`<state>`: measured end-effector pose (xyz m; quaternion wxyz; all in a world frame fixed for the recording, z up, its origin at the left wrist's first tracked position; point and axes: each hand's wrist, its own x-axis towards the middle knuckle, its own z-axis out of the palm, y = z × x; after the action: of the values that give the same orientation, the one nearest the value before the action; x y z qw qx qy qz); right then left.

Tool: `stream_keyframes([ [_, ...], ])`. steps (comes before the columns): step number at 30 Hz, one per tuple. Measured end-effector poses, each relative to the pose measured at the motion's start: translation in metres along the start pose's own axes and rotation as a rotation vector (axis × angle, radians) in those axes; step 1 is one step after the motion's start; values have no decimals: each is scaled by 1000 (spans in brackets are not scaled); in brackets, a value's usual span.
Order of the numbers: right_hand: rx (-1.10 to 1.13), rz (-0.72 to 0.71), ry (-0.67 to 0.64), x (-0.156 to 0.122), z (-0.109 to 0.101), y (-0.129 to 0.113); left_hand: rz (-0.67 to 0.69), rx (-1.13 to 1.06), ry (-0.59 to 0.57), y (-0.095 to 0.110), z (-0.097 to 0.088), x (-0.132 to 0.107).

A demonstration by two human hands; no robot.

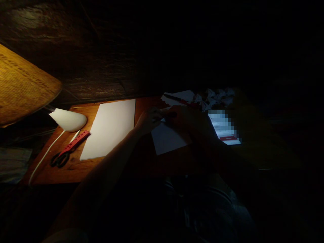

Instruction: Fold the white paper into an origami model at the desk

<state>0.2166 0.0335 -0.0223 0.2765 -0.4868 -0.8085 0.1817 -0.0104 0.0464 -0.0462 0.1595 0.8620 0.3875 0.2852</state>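
Left hand (150,120) touching small white sheet (168,139), right hand (182,118) beside it, grips too dark to tell

Darkness swallows the right half of the counter (76,168), so its right edge and corners cannot be made out. The right hand (181,119) is a dim shape, and its grip cannot be read, nor can that of the left hand (150,120). The phone (224,130) screen is blurred into blocks. The picture's left edge cuts off a woven thing (22,87).
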Motion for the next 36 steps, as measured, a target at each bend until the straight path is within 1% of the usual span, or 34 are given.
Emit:
stream_keyframes([
  [2, -2, 12, 8, -1, -3, -4, -3, 29, 1, 2, -1, 1],
  [6, -29, 49, -30, -6, -14, -16, -31, 80, 20, 9, -3, 1],
  [11, -101, 74, -70, -11, -28, -30, -93, 172, -11, 22, -6, 0],
  [15, -141, 97, -76, -15, -34, -36, -133, 240, -22, 27, -3, 0],
  [19, -153, 94, -71, -15, -32, -33, -185, 270, -26, 31, 1, 1],
  [22, -129, 78, -69, -13, -29, -29, -188, 275, -46, 33, 1, 2],
  [25, -91, 40, -93, -12, -29, -27, -174, 268, -52, 35, 0, 3],
  [30, -80, 41, -133, -10, -32, -26, -129, 253, -36, 33, 0, 3],
  [36, 25, -51, -181, -7, -32, -14, -81, 218, 5, 27, 1, 0],
])
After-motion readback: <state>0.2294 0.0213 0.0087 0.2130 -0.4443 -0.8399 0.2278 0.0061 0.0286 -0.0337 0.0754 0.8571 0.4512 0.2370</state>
